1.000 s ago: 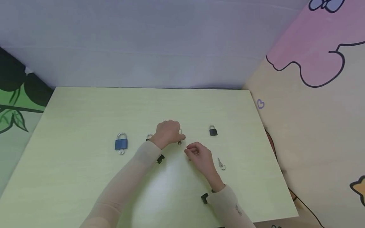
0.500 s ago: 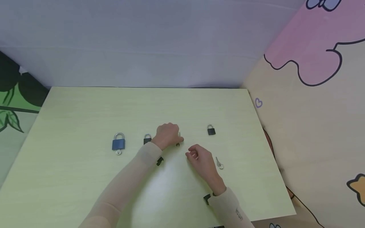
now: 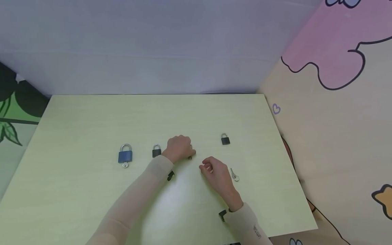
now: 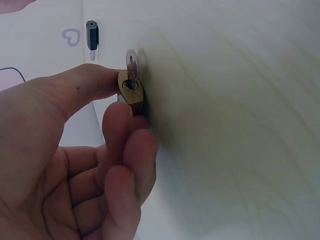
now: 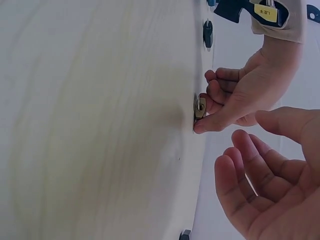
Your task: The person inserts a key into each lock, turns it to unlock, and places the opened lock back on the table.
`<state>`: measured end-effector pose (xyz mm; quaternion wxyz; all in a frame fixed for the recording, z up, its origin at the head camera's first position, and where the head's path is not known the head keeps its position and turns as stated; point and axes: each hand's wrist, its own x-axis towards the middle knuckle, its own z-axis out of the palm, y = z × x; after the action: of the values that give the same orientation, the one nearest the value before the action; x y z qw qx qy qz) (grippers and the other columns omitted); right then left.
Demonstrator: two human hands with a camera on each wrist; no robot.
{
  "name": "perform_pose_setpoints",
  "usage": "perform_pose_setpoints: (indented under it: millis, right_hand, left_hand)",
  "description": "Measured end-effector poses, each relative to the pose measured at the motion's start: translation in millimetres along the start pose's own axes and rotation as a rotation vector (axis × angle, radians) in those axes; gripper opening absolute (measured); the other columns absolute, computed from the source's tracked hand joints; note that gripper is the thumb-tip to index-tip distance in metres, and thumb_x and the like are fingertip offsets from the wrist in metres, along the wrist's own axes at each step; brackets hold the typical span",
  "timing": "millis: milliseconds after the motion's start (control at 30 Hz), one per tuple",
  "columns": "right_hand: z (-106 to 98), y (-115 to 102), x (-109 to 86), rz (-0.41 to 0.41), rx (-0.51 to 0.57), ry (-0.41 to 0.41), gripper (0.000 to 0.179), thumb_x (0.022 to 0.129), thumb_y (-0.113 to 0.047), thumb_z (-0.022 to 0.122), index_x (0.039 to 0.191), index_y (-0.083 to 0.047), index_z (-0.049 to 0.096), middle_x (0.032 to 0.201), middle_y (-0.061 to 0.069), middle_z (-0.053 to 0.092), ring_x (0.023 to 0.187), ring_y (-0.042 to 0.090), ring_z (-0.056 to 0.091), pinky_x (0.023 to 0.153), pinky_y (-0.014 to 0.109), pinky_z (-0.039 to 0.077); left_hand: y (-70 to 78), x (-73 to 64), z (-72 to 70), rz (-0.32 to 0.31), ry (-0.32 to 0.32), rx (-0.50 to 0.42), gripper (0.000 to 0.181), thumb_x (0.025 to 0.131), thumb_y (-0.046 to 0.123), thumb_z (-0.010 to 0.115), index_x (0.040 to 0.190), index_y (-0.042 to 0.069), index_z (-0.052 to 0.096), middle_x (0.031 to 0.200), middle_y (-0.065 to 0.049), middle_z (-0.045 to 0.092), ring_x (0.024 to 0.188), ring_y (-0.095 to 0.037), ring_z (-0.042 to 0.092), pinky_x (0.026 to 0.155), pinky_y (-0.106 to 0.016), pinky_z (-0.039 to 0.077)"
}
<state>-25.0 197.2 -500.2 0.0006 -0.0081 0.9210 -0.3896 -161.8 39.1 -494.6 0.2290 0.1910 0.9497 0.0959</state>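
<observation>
My left hand (image 3: 178, 149) pinches a small brass padlock (image 4: 134, 95) between thumb and index finger, close over the table. A key (image 4: 132, 62) sits in the keyhole at the padlock's bottom. In the head view, the fingers hide most of that padlock. My right hand (image 3: 216, 173) hovers to the right, its fingers loosely bent and holding nothing. In the right wrist view, the padlock's brass end (image 5: 200, 107) faces this relaxed hand. Just right of my right hand lies a loose key (image 3: 234, 175) on a ring.
A blue padlock (image 3: 125, 156) with a key in its bottom lies at the left of the table (image 3: 92, 190). One black padlock (image 3: 156, 151) lies beside my left wrist; another black padlock (image 3: 225, 140) is farther right. Walls stand behind and to the right.
The view shifts slightly. My left hand keeps its pinch on the brass padlock and comes a little nearer. My right hand has moved slightly away from it.
</observation>
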Motion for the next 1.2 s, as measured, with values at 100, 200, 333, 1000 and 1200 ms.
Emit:
perform_pose_setpoints:
  millis: [100, 200, 333, 1000, 1200]
  right_hand:
    - [0, 1, -0.1, 0.005, -0.006, 0.002, 0.017, 0.092, -0.019, 0.073, 0.105, -0.008, 0.068, 0.086, -0.005, 0.066, 0.075, 0.009, 0.06, 0.066, 0.027, 0.05]
    - [0, 1, 0.1, 0.007, -0.004, 0.007, 0.018, 0.092, -0.019, 0.073, 0.105, -0.007, 0.069, 0.086, -0.005, 0.066, 0.075, 0.009, 0.06, 0.067, 0.027, 0.051]
    - [-2, 2, -0.8, 0.001, -0.002, 0.017, 0.017, 0.092, -0.018, 0.073, 0.104, -0.007, 0.069, 0.085, -0.005, 0.066, 0.074, 0.009, 0.06, 0.067, 0.027, 0.051]
    - [-21, 9, -8.8, -0.04, -0.332, 0.118, 0.016, 0.088, -0.02, 0.077, 0.099, -0.011, 0.07, 0.084, -0.003, 0.061, 0.076, 0.015, 0.056, 0.058, 0.026, 0.046]
    - [-32, 10, -14.0, -0.036, -0.439, 0.141, 0.019, 0.087, -0.021, 0.078, 0.099, -0.009, 0.071, 0.083, -0.001, 0.062, 0.076, 0.017, 0.057, 0.055, 0.026, 0.046]
  left_hand:
    - [-0.5, -0.9, 1.1, 0.008, 0.009, -0.011, 0.035, 0.088, 0.039, 0.065, 0.064, 0.015, 0.06, 0.06, 0.001, 0.05, 0.058, -0.016, 0.048, 0.051, -0.033, 0.039]
    - [-0.5, -2.0, 1.4, 0.011, 0.02, -0.012, 0.038, 0.089, 0.043, 0.066, 0.067, 0.013, 0.06, 0.061, 0.0, 0.051, 0.058, -0.017, 0.049, 0.051, -0.033, 0.041]
    - [0.1, -3.0, 1.2, 0.009, 0.018, -0.008, 0.042, 0.09, 0.049, 0.066, 0.073, 0.011, 0.06, 0.064, -0.002, 0.053, 0.059, -0.018, 0.05, 0.052, -0.033, 0.041]
    - [20.0, -1.5, -21.6, 0.045, 0.044, 0.061, 0.048, 0.093, 0.054, 0.062, 0.069, 0.012, 0.061, 0.06, -0.001, 0.05, 0.054, -0.017, 0.048, 0.049, -0.032, 0.037]
    - [29.0, 1.2, -22.1, 0.073, 0.064, 0.057, 0.047, 0.093, 0.052, 0.063, 0.069, 0.011, 0.061, 0.059, -0.001, 0.051, 0.055, -0.018, 0.051, 0.049, -0.031, 0.038]
